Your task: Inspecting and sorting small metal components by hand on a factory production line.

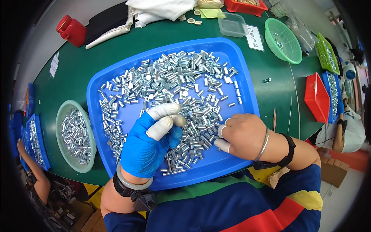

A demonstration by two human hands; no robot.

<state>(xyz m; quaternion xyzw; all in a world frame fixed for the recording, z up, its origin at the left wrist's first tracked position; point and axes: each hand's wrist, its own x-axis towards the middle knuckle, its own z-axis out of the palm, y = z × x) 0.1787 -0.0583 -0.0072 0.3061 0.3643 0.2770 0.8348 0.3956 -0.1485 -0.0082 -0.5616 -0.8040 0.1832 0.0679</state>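
A large blue tray (244, 73) holds a heap of small silver metal cylinders (166, 75), some with hollow ends. Over its middle is my left hand (150, 139), in a blue glove with white finger cots. Its thumb and fingers are pinched together, and anything between them is hidden. My right hand (241, 135), bare apart from white finger cots, is at the tray's right side, beside the heap's edge. Those fingers curl inward with the knuckles up, so what lies under them cannot be seen.
Left of the tray, a pale green basket (92, 149) holds more cylinders. At right are a green colander (297, 54), a red bin (317, 98), tweezers (274, 119) and one loose cylinder (267, 80). A clear plastic box (232, 25) and red jug (72, 31) stand behind. Other people work at both sides.
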